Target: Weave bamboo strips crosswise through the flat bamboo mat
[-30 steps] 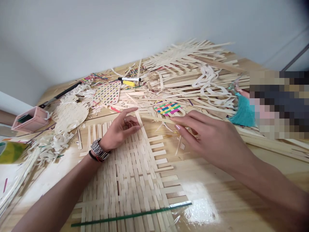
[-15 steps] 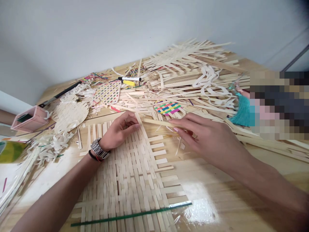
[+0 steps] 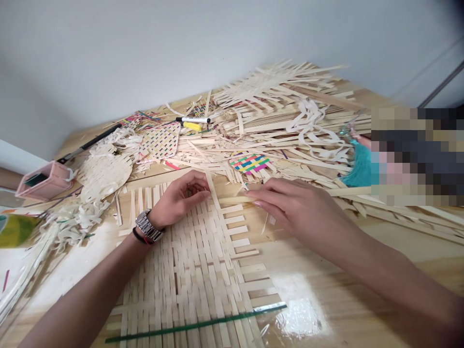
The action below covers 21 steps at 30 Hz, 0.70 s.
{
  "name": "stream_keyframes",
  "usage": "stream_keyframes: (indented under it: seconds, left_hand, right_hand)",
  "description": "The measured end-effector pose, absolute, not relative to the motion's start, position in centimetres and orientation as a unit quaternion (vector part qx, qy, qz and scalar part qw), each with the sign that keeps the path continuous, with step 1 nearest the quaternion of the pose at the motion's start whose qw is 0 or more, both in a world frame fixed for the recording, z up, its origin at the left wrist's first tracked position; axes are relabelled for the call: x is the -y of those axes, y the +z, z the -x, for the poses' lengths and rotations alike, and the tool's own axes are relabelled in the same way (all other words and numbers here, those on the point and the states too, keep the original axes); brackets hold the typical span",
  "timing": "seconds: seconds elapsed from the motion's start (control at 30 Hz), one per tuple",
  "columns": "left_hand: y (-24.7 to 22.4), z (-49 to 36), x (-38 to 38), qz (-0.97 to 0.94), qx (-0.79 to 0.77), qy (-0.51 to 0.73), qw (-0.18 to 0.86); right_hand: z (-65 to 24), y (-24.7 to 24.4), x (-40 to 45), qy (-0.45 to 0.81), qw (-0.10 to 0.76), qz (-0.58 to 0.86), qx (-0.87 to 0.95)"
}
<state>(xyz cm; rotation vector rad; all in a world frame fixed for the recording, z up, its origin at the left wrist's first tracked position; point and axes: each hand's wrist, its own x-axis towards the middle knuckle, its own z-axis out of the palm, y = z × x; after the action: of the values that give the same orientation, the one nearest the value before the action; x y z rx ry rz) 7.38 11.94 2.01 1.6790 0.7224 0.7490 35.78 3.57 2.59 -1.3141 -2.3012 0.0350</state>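
A pale wooden bench (image 3: 326, 285) with a glossy, light-catching top fills the view, and a woven bamboo mat (image 3: 188, 261) lies across its near part, its flat strips crossing in a tight over-under weave with loose, stepped ends along the far and right edges. Beyond it rises a tangled heap of thin bamboo strips (image 3: 275, 111).

Both hands work at the mat's far edge, arms reaching in from either side. The left hand (image 3: 177, 198) is loosely curled, palm down, its fingertips resting on the weave beside a long diagonal strip (image 3: 214, 195). The right hand (image 3: 290, 208) stretches in flat and low, its thumb and fingers appearing to pinch a flat bamboo strip (image 3: 235, 199) that lies crosswise, its end just beside the diagonal one.

A metal-link watch (image 3: 147, 225) circles the left wrist. A dark green strip (image 3: 195, 325) lies on the mat's near part. Just past the right fingertips sits a small multicoloured woven square (image 3: 251, 164), and a teal tassel (image 3: 358, 166) lies farther right, beside a pixelated patch too blurred to read.
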Motion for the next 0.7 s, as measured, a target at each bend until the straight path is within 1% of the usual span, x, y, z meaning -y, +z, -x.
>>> stream_keyframes:
  seconds: [0.33, 0.7]
  left_hand:
    - [2.1, -7.44, -11.9, -0.713, -0.321, 0.305, 0.544]
    - [2.06, -7.31, -11.92, -0.727, -0.315, 0.296, 0.534]
  right_hand:
    - [-35.9, 2.59, -3.66, 0.034, 0.213, 0.47, 0.856]
    - [-36.29, 2.47, -3.87, 0.028, 0.227, 0.46, 0.858]
